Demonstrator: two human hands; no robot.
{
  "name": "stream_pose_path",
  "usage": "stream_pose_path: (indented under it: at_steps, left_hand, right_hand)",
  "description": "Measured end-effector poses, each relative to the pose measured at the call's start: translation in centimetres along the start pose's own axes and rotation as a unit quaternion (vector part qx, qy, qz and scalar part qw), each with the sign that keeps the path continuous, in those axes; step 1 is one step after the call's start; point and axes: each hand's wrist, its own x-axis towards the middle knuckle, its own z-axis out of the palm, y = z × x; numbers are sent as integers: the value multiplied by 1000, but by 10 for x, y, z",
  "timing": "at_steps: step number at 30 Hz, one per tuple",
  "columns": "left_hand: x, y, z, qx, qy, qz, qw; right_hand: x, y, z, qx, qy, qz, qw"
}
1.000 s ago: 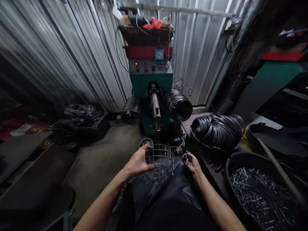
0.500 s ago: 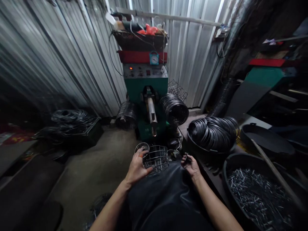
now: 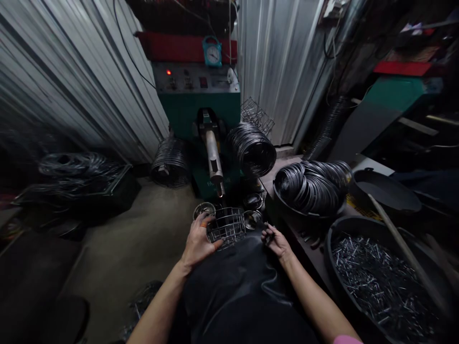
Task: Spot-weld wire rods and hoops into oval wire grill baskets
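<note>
A small wire basket [image 3: 229, 226] of bent metal rods sits in front of me, just below the tip of a green machine's arm [image 3: 213, 155]. My left hand [image 3: 198, 241] grips the basket's left side, thumb at the near edge and fingers over the far one. To the right of the basket, my right hand [image 3: 275, 241] is closed, fingertips pinched together; something small and dark shows there, too blurred to name. Round dishes [image 3: 253, 220] stand between the basket and my right hand. A dark apron [image 3: 236, 286] covers my lap.
Wire rings hang on both sides of the green machine [image 3: 199, 105], and more coiled rings [image 3: 315, 188] fill a basin at right. A big black tub [image 3: 332, 248] of short metal pins stands near my right arm. At left is a box of wire [image 3: 118, 184].
The view has tipped down and closer to the machine. My left hand still holds the basket. My right hand has drawn its fingers in and turned slightly toward the basket.
</note>
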Motion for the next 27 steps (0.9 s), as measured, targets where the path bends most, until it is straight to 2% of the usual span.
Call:
stream_pose_path:
  at_steps: [6, 10, 12, 15, 17, 19, 22, 24, 27]
  left_hand:
    - [3, -2, 2, -6, 8, -7, 1000]
    - [5, -3, 4, 0, 15, -8, 1000]
    - [6, -4, 5, 1, 20, -3, 1000]
    - [7, -6, 6, -1, 26, -6, 1000]
    - [8, -7, 5, -2, 30, -11, 999]
    - [9, -7, 4, 1, 31, -16, 999]
    - [10, -3, 3, 23, 22, -19, 999]
    - [11, 2, 3, 45, 12, -16, 999]
    - [12, 13, 6, 76, -1, -9, 997]
  right_hand:
    - [3, 3, -5, -33, 2, -22, 999]
    - [4, 3, -7, -92, 63, -103, 988]
    - [4, 6, -13, -170, 95, -175, 965]
    - [2, 11, -30, -335, 82, -258, 902]
    - [0, 12, -41, -433, 52, -274, 857]
    - [-5, 9, -40, -496, 31, -275, 823]
    - [-16, -4, -10, -553, -21, -265, 790]
    - [-25, -12, 26, -588, -88, -251, 764]
    - [-31, -17, 81, -647, -183, -233, 702]
